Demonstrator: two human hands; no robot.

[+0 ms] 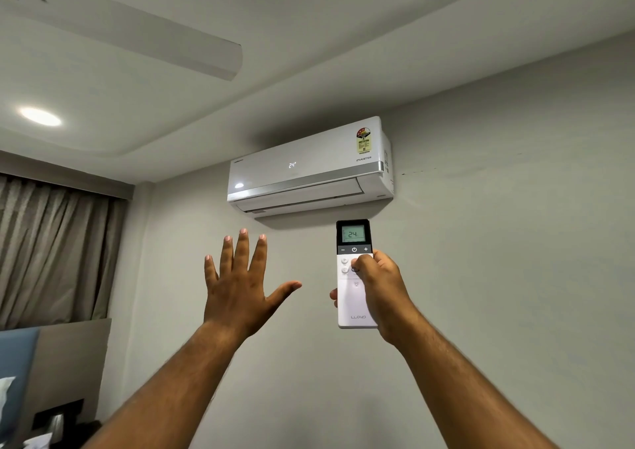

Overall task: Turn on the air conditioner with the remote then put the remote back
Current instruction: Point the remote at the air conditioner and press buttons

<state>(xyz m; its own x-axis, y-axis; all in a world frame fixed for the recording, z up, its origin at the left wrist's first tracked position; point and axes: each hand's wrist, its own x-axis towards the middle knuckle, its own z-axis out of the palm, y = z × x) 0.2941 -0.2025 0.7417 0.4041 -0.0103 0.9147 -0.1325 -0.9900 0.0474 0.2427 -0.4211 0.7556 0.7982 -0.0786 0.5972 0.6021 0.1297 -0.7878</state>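
1. Remote (354, 276): slim rect. slab, smooth white plastic w/ rounded corners, dark glossy top band; LCD reads 24. Held upright, pointed up at the AC, at approx. 4 o'clock from frame ctr, just below the unit's right end.
2. Right hand (381, 287): wrapped round remote's right edge and back; thumb lies across the face on the small round btns below the power key; a fingertip shows at the left edge. Firm closed grip on the remote.
3. Left hand (240, 283): raised, palm away, all fingers spread wide, thumb out toward 3 o'clock. Holds nothing; near the remote, not touching.
4. Air conditioner (309, 168): white glossy casing, long box w/ silver trim strip; wall-mounted at 12–1 o'clock. Front panel shows 24; yellow label at right end. Lower flap looks shut or barely open, can't tell.
5. Wall (515, 242): matte, plain, pale grey. Open wall all round both hands.
6. Curtain (51, 249): pleated beige fabric, 9 o'clock, well apart from hands.
7. Ceiling light (40, 116): round, lit, 10 o'clock.
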